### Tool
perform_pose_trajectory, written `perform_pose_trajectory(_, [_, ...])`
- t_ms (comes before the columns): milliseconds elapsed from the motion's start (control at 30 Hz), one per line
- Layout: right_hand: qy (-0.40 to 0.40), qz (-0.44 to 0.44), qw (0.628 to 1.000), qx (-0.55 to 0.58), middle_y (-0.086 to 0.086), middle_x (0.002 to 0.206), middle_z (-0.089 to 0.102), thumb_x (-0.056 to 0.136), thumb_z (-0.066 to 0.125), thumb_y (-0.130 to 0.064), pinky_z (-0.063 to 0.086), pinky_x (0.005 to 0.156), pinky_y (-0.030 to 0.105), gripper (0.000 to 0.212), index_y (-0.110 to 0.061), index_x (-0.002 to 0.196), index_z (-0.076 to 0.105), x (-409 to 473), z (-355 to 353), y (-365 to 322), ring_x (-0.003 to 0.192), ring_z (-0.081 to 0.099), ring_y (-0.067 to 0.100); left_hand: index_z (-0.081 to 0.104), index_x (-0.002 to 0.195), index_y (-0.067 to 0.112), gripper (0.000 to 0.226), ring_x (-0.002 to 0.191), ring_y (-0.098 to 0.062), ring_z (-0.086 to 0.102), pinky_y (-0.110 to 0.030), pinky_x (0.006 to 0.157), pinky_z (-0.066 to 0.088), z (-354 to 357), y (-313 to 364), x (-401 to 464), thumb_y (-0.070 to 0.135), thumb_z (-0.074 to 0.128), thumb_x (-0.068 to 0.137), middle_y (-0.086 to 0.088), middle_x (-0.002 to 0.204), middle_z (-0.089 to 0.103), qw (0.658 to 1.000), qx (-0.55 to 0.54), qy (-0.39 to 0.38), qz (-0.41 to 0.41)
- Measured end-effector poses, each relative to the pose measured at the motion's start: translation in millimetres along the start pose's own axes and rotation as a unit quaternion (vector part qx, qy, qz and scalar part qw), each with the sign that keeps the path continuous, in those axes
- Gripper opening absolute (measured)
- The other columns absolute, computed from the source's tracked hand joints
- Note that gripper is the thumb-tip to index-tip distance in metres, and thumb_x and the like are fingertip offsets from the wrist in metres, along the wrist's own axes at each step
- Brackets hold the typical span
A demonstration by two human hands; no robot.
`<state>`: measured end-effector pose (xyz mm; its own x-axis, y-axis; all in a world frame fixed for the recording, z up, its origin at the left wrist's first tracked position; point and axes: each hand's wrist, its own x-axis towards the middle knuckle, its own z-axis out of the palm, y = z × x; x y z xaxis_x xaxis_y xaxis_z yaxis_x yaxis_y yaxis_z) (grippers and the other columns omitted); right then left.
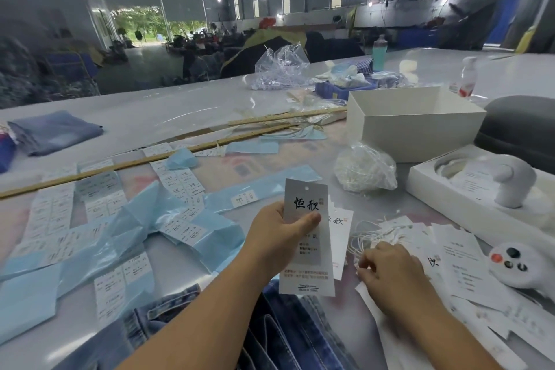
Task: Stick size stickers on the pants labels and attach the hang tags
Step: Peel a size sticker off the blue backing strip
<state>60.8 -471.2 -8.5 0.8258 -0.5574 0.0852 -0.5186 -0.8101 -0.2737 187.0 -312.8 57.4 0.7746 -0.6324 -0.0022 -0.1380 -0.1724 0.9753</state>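
Note:
My left hand (280, 237) holds a white hang tag (307, 267) upright above the table, thumb across its face; the tag has a punched hole at the top and black characters. My right hand (387, 264) lies on a tangle of white strings (372, 236) beside a spread of more hang tags (459, 264), its fingers curled at the strings. Blue jeans (288, 333) lie at the table's near edge under my forearms. Sheets of size stickers (99, 195) on pale blue backing are scattered to the left.
A white open box (417, 126) stands at the right, with a bag of strings (365, 173) in front of it. A white tray (480, 189) and a white controller (516, 264) lie far right. Two wooden rulers (150, 159) cross the table. Folded denim (57, 131) sits far left.

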Motion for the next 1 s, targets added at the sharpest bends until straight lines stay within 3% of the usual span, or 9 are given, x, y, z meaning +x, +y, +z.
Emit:
perform_pose_trajectory(200, [0.081,0.002,0.992,0.102,-0.01,0.082,0.058,0.096,0.056,-0.022,0.039,0.08,0.037,0.018,-0.025,0.078,0.053,-1,3,-1,0.087,0.053,0.019,0.073,0.1,0.023,0.013,0.081,-0.017,0.074,-0.04,0.076,0.061,-2,-4,3,0.03,0.07,0.089,0.004,0.09,0.077,1.0,-0.003,-0.007,-0.003])
perform_pose_trajectory(333, [0.151,0.031,0.946,0.286,-0.009,0.067,0.068,0.095,0.058,-0.012,0.046,0.061,0.031,0.022,-0.026,0.078,0.055,-6,-5,-3,0.065,0.061,0.005,0.074,0.096,0.024,0.01,0.079,-0.014,0.073,-0.039,0.076,0.06,-1,-5,3,0.031,0.07,0.09,0.007,0.087,0.077,1.0,0.004,-0.013,0.0])
perform_pose_trajectory(433, [0.157,0.036,0.917,0.364,-0.013,0.067,0.07,0.093,0.062,-0.012,0.047,0.058,0.03,0.02,-0.028,0.082,0.057,-6,-15,-7,0.058,0.061,0.007,0.069,0.096,0.029,0.007,0.078,-0.01,0.072,-0.04,0.075,0.061,1,-6,1,0.033,0.068,0.09,0.01,0.089,0.076,0.996,0.087,-0.023,0.027])
perform_pose_trajectory(533, [0.103,0.014,0.896,0.431,-0.003,0.065,0.071,0.092,0.064,-0.01,0.049,0.058,0.025,0.014,-0.021,0.087,0.058,-7,-22,-13,0.051,0.058,0.009,0.045,0.123,0.037,0.04,0.088,-0.01,0.07,-0.04,0.077,0.061,7,-6,-2,0.033,0.066,0.09,0.01,0.107,0.071,0.98,0.182,-0.052,0.059])
perform_pose_trajectory(600, [0.079,-0.012,0.884,0.46,0.003,0.065,0.07,0.093,0.063,-0.008,0.047,0.054,0.018,0.011,-0.016,0.088,0.057,-7,-25,-18,0.05,0.056,0.007,0.009,0.143,0.05,0.078,0.091,-0.014,0.068,-0.036,0.075,0.06,13,-4,-3,0.034,0.064,0.091,0.007,0.115,0.068,0.967,0.236,-0.062,0.07])
perform_pose_trajectory(700, [0.062,-0.029,0.866,0.496,0.005,0.064,0.067,0.095,0.06,-0.007,0.045,0.051,0.016,0.009,-0.013,0.088,0.057,-4,-27,-25,0.051,0.054,0.007,-0.015,0.136,0.065,0.089,0.082,-0.018,0.067,-0.036,0.069,0.059,19,-2,-4,0.03,0.056,0.095,0.0,0.11,0.068,0.945,0.307,-0.05,0.1])
perform_pose_trajectory(767, [0.05,-0.032,0.858,0.51,0.004,0.062,0.065,0.096,0.057,-0.007,0.043,0.05,0.017,0.01,-0.013,0.089,0.057,-3,-26,-27,0.05,0.051,0.007,0.005,0.137,0.07,0.073,0.071,-0.012,0.063,-0.029,0.065,0.056,19,-1,-6,0.026,0.05,0.098,0.0,0.103,0.068,0.937,0.323,-0.079,0.105])
perform_pose_trajectory(867, [0.033,-0.037,0.855,0.517,0.004,0.062,0.064,0.097,0.055,-0.008,0.044,0.052,0.022,0.01,-0.014,0.089,0.056,-2,-21,-28,0.052,0.051,0.011,0.057,0.126,0.05,0.04,0.046,-0.005,0.056,-0.012,0.048,0.042,19,-2,-9,0.022,0.048,0.099,0.01,0.075,0.063,0.949,0.276,-0.093,0.12])
perform_pose_trajectory(1000, [0.011,-0.037,0.832,0.553,0.009,0.063,0.065,0.097,0.056,-0.007,0.04,0.049,0.017,0.007,-0.012,0.093,0.052,-3,-15,-30,0.052,0.047,0.01,0.07,0.094,0.03,0.013,0.049,0.001,0.055,-0.015,0.049,0.044,19,0,-11,0.023,0.059,0.093,0.02,0.061,0.063,0.955,0.252,-0.088,0.13])
